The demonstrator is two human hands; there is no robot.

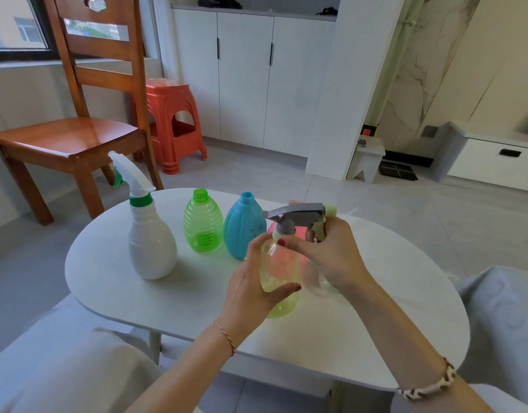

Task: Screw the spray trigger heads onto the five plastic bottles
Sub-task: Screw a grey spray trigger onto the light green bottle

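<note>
My left hand [251,284] grips a pale yellow see-through bottle [282,272], held just above the white table [114,293]. A grey spray trigger head [298,217] sits on its neck, and my right hand [328,251] pinches its collar. At the left stands a white bottle [151,242] with a white and green trigger head [130,177] on it. A ribbed green bottle [203,225] and a blue bottle [243,228] stand open-necked in the middle. A pink bottle [298,232] and a clear bottle [318,281] are mostly hidden behind my hands.
A wooden chair [69,138] stands beyond the table at the left, with a red plastic stool [173,123] behind it. White cabinets [248,79] line the far wall. Grey cushions [63,368] lie at the near left and right.
</note>
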